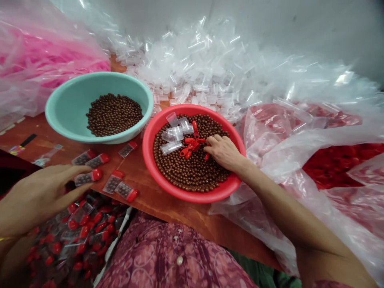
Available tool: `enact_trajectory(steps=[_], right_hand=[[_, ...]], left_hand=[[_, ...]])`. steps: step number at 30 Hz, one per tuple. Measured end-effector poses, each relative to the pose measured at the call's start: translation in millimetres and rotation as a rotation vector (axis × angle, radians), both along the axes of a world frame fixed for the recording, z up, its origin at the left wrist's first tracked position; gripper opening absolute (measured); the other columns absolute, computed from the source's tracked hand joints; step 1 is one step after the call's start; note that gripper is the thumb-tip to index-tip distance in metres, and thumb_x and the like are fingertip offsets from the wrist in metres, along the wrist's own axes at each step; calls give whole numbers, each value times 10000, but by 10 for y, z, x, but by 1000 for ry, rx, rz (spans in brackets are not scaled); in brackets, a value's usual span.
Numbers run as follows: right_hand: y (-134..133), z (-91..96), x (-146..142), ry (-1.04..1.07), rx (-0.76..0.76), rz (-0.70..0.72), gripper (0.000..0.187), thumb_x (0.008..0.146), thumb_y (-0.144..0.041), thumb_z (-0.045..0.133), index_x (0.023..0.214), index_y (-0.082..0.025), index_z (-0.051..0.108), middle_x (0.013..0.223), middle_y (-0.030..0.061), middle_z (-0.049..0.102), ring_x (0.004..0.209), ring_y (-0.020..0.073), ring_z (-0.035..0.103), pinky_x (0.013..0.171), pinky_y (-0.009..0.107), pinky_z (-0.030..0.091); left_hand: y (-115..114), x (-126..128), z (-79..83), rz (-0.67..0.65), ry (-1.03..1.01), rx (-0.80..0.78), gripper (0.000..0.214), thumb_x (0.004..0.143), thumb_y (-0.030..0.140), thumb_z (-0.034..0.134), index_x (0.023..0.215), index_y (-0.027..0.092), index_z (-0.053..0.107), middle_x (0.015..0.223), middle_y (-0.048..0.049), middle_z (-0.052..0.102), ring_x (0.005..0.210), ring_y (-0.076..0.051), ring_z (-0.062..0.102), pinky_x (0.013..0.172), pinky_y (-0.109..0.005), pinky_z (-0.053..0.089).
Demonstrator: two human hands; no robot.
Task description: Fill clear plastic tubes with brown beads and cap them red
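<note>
My right hand [223, 151] reaches into a red bowl [150, 160] of small brown beads [192, 172]. Its fingers are curled on red plastic clips [190, 146] lying on the beads, beside several small empty clear bags [175, 134]. My left hand [42, 192] is low at the left with its fingers stretched out. The fingertips rest by a filled clear packet with a red cap [88, 177] on the brown table [144, 188]. More filled packets [120, 186] lie around it.
A teal bowl [66, 108] with brown beads stands at the back left. A heap of empty clear bags [210, 68] fills the back. Large plastic bags hold pink items [36, 60] at left and red items [339, 160] at right. A pile of finished packets [81, 232] sits below the table edge.
</note>
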State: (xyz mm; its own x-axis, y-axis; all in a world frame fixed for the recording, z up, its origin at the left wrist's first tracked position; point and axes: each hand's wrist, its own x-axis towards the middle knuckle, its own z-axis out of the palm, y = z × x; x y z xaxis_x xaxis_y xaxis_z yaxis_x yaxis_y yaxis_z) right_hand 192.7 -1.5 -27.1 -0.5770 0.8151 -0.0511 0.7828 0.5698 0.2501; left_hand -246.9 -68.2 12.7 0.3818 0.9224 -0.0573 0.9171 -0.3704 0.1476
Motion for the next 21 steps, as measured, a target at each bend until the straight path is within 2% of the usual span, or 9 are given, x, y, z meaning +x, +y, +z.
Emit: enact_trajectory(steps=[2,4,6,9,11,13,15,19,21], right_hand=[[10,-21,28,79,34,-16,202,877,-189,480,864,-174,682,883,104,604,798,212,531,652,329,375],[5,-51,80,259,108,-61,191,867,-189,482,906,-174,668,890,91,604,767,190,544,636,310,401],[-5,-81,129,501,216,-113,163,852,-214,501,901,-180,652,918,84,600,791,178,563,656,297,437],[-12,-104,165,763,366,-166,114,842,-245,509,832,-192,610,898,72,618,820,178,584,707,304,463],[-12,-102,164,793,407,-187,100,833,-252,505,791,-200,580,797,52,631,767,181,583,692,305,455],[-13,-91,153,757,391,-208,117,826,-259,489,748,-204,557,680,37,608,702,185,567,653,297,433],[-13,-77,136,706,311,-244,136,822,-258,462,726,-203,542,639,36,591,656,183,552,616,287,402],[-5,-52,94,578,62,-244,136,804,-227,413,708,-207,507,631,25,587,584,159,524,566,268,340],[-1,-42,80,540,19,-234,142,795,-227,404,673,-212,476,607,19,568,571,157,510,558,267,317]], left_hand=[[147,469,160,-83,8,91,304,904,335,386,1055,211,619,947,-20,681,856,-188,605,777,-309,440],[362,962,230,-268,75,114,298,897,214,367,1017,185,638,932,-57,678,859,-191,597,775,-309,440],[599,1385,200,-440,156,107,284,870,151,382,964,164,650,897,-79,671,841,-194,596,735,-299,439],[901,1818,76,-551,268,70,243,859,141,409,914,133,646,872,-106,664,853,-199,611,697,-277,437],[1043,1980,9,-544,322,66,257,868,135,390,961,121,629,910,-128,663,894,-220,620,690,-283,439],[1152,2064,-31,-462,354,79,292,880,134,355,1049,107,592,976,-157,653,936,-250,623,693,-304,443],[1245,2093,-56,-383,375,68,312,881,151,355,1121,103,549,1013,-169,646,946,-264,630,703,-316,447],[1381,2072,-93,-359,347,-23,377,849,242,453,1209,133,487,1043,-137,660,968,-265,632,755,-321,453],[1397,2057,-93,-323,294,-67,408,821,301,508,1199,148,502,1070,-123,661,995,-267,622,777,-318,451]])
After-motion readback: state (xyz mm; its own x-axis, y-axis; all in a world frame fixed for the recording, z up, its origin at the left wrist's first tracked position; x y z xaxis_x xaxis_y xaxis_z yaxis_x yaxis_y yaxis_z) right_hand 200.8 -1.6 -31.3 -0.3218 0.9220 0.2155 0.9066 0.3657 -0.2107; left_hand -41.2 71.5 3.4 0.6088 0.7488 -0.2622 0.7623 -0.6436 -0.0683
